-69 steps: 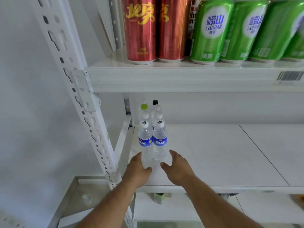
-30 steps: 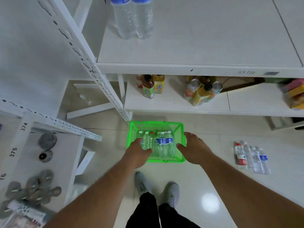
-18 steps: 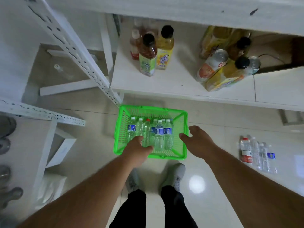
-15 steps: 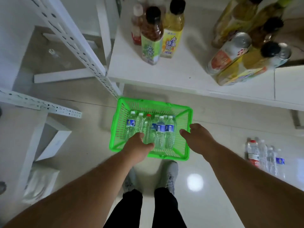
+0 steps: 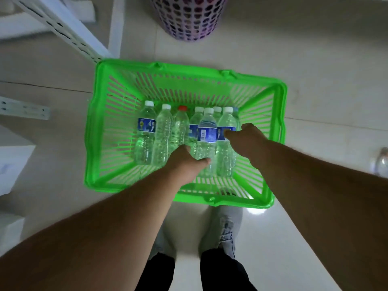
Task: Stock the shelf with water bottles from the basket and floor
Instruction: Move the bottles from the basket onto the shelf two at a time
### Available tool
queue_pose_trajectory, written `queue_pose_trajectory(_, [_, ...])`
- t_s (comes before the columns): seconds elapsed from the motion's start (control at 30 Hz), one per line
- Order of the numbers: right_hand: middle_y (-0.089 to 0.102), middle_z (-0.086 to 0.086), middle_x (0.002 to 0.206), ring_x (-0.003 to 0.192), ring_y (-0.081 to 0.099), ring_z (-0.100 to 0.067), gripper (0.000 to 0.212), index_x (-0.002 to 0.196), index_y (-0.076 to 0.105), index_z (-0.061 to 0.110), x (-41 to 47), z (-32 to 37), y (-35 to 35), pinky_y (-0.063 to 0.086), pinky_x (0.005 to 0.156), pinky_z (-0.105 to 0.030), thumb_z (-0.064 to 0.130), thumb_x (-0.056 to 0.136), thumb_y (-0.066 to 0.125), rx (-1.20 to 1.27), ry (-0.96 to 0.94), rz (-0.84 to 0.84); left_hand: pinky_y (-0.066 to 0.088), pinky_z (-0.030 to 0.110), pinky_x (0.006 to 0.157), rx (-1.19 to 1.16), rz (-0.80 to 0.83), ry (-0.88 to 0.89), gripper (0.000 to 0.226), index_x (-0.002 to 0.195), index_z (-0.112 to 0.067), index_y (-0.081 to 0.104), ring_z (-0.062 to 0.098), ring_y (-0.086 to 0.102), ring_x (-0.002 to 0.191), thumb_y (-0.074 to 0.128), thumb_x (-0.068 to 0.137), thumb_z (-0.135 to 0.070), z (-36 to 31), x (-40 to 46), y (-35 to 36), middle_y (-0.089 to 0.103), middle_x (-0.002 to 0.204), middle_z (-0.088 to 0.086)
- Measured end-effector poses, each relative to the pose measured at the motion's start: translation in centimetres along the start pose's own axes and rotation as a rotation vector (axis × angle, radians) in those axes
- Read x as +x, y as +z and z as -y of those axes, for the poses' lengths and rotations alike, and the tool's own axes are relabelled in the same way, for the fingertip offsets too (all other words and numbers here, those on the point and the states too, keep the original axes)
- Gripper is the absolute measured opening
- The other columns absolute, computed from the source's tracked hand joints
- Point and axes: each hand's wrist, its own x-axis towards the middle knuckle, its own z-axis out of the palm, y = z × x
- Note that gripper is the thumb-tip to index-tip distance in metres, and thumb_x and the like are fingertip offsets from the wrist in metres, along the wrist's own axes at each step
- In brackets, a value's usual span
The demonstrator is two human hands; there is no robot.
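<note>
Item: water bottles (image 5: 184, 135), a row standing upright inside the green basket (image 5: 279, 114) on the floor, below the shelf upright (image 5: 63, 28).

Step in hand, as I judge it: take one bottle per hand. I would close each grip round the body at the label band, lift straight up past the neighbours, and avoid squeezing the thin plastic.

Left hand (image 5: 186, 162): at the lower body of the blue-labelled bottle (image 5: 206, 139), thumb across its front; I cannot tell whether the grip has closed.

Right hand (image 5: 245, 139): fingers part-spread, fingertips (image 5: 227, 133) touching the rightmost bottle (image 5: 225, 143) at its label, not clamped.
</note>
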Motion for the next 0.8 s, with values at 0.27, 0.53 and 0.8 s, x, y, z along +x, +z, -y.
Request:
queue_pose_trajectory(0.27, [0.053,0.0,0.067,0.052,0.048,-0.014,0.037,0.069,0.05,0.016,6.8,-2.2,2.7,0.032,0.044,-0.021,0.046,0.086,0.065,0.016,0.038,-0.065,0.035,0.015,0.05,-0.015,0.012,-0.02,0.088,0.144,-0.013,0.04,-0.003,0.047,0.064,0.075,0.075,-0.055,0.0,6.3,3.9,0.055,0.137,0.007])
queue_pose_trajectory(0.53, [0.052,0.0,0.063,0.048,0.051,-0.013,0.059,0.077,0.052,0.015,9.1,-3.0,3.5,0.031,0.041,-0.021,0.069,0.07,0.073,0.045,0.063,-0.096,0.038,0.024,0.079,0.034,0.055,-0.085,0.093,0.142,-0.008,0.042,0.026,0.058,0.117,0.082,0.069,-0.051,0.6,8.7,5.1,0.052,0.141,0.01])
queue_pose_trajectory(0.8, [0.064,-0.005,0.079,0.063,0.059,-0.018,0.06,0.095,0.068,0.013,6.9,-3.2,3.0,0.03,0.045,-0.022,0.068,0.073,0.069,-0.064,-0.093,-0.119,0.041,0.025,0.069,-0.076,0.066,-0.09,0.061,0.118,-0.017,0.055,0.018,0.055,0.09,0.083,0.068,-0.038,1.2,7.3,3.3,0.058,0.112,0.003])
